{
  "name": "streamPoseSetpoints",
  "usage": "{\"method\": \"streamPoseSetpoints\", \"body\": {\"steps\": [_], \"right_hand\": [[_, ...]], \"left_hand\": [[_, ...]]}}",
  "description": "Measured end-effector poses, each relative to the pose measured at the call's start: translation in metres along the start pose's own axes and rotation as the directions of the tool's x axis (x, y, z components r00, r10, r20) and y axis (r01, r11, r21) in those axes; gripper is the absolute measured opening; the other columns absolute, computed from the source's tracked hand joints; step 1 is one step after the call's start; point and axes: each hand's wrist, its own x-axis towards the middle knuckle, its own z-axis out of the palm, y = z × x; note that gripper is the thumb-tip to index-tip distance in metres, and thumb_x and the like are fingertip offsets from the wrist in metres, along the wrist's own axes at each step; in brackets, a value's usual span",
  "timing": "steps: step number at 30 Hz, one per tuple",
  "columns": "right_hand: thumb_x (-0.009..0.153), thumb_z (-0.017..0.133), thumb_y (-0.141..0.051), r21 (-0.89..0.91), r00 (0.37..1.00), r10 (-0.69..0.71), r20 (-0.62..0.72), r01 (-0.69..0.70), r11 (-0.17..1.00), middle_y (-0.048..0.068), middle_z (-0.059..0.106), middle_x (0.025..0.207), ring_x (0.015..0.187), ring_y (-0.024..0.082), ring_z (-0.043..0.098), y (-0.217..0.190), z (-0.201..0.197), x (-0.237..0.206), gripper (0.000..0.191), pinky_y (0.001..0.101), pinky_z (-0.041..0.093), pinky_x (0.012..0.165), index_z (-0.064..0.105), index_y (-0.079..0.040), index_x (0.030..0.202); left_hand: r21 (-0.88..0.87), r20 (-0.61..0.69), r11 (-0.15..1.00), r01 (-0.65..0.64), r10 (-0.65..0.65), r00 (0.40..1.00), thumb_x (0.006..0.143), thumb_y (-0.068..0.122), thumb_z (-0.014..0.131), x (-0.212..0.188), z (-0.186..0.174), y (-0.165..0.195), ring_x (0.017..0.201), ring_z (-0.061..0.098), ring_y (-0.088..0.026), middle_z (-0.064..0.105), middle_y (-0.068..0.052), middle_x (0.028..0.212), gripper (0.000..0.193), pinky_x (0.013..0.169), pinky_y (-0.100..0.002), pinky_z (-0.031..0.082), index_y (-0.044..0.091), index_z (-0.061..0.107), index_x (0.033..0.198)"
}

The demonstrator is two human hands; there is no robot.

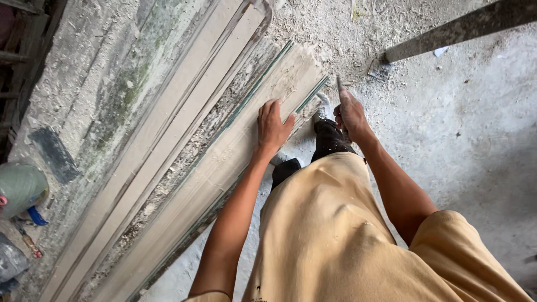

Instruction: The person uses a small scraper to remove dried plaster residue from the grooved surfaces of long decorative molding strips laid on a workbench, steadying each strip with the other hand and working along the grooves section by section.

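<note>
Sawdust and wood shavings cover the grey concrete floor (475, 128), and more of it lies caked along the long wooden frame pieces (184, 145) that lean against a stained, mossy wall (106, 84). I watch the person in a tan shirt stand right beside the stack. Their left hand (272, 127) is spread flat, fingers apart, pressing on the nearest board (235, 156) near its upper end. Their right hand (351, 114) is closed around a slim pointed tool (339, 85), perhaps a chisel or pencil; I cannot tell which.

To my eye the boards look precariously propped: one slanted push from that flat palm could make the outer one slide sideways across the dust, which offers little grip underfoot too. The green-edged strips (263, 84) might pinch fingers if pieces shift together. The pointed tool sits close to the other hand, so a slip could nick it. A dark beam (458, 28) nearby is a tripping risk.
</note>
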Motion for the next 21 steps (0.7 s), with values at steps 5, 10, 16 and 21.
{"method": "streamPoseSetpoints", "body": {"steps": [5,10,16,21], "right_hand": [[0.109,0.042,-0.044,-0.304,0.968,0.037,0.248,0.042,0.952,0.000,0.048,0.073,0.059,0.011,0.045,-0.034,-0.042,0.025,0.054,0.0303,0.043,0.050,0.049,-0.017,0.155],[0.109,0.045,-0.045,-0.491,0.884,-0.173,0.435,0.394,0.777,0.018,0.067,0.115,0.102,0.027,0.063,-0.063,-0.044,0.066,0.052,0.0401,0.051,0.090,0.058,-0.013,0.148],[0.108,0.043,-0.047,-0.583,0.868,-0.093,0.489,0.404,0.705,0.019,0.058,0.142,0.119,0.036,0.062,-0.078,-0.034,0.089,0.053,0.0434,0.048,0.103,0.054,-0.013,0.147],[0.108,0.041,-0.046,-0.540,0.838,-0.087,0.538,0.422,0.728,0.013,0.070,0.135,0.108,0.032,0.071,-0.080,-0.028,0.092,0.050,0.0437,0.053,0.098,0.066,-0.010,0.133]], "left_hand": [[0.173,0.135,0.973,0.152,-0.176,0.975,0.074,0.046,0.086,0.071,0.036,0.046,0.151,0.016,-0.045,0.019,-0.025,0.163,0.114,0.121,-0.060,0.017,0.003,0.021,0.157],[0.346,0.272,0.899,0.267,-0.368,0.889,0.068,0.058,0.087,0.110,0.056,0.057,0.154,-0.006,-0.050,-0.003,-0.023,0.168,0.138,0.117,-0.074,0.008,0.003,0.000,0.160],[0.399,0.210,0.908,0.127,-0.225,0.951,0.073,0.058,0.087,0.104,0.060,0.042,0.152,-0.006,-0.059,-0.003,-0.029,0.168,0.137,0.112,-0.081,0.011,-0.002,0.000,0.161],[0.375,0.328,0.910,0.180,-0.312,0.892,0.071,0.056,0.087,0.109,0.056,0.035,0.149,-0.014,-0.061,-0.011,-0.030,0.166,0.140,0.109,-0.083,0.008,-0.002,-0.006,0.159]]}}
